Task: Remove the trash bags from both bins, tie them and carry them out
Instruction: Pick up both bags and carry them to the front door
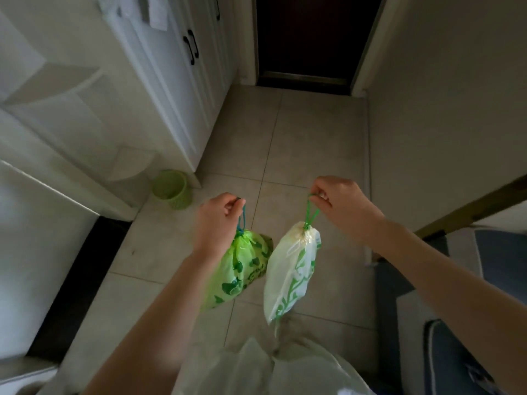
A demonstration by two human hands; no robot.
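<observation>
Both hands are out in front, each pinched shut on a drawstring loop w/ a bag hanging below. Left hand [218, 223] grips the blue-green loop of the green bag [242, 269]; right hand [345, 206] grips the green loop of the white bag [291, 272].

Largest first: tiled floor [313, 155] runs under & ahead of both hands, pale square tiles. Beyond the hands, far end of the floor, a dark door [310, 38] in a pale frame. Left of the left hand & ahead, tall white cabinets [182, 95] w/ black handles. Right of the right hand, a plain wall [445, 109]; nearer, below the right forearm, grey-blue cushioned seating, blurred.

Bags next: both cinched at the neck, hanging clear of the floor, side by side between the forearms, close but whether they touch — can't tell. Green one is bright w/ darker green print, bulged. White one is translucent w/ green print, slimmer, tapering to a point at the bottom.

Smaller: light green woven bin [171, 189] stands on the floor just left of & beyond the left hand, at the cabinet corner, upright, no liner visible inside.

Smallest: the two drawstring loops, taut from fingers to bag necks.
</observation>
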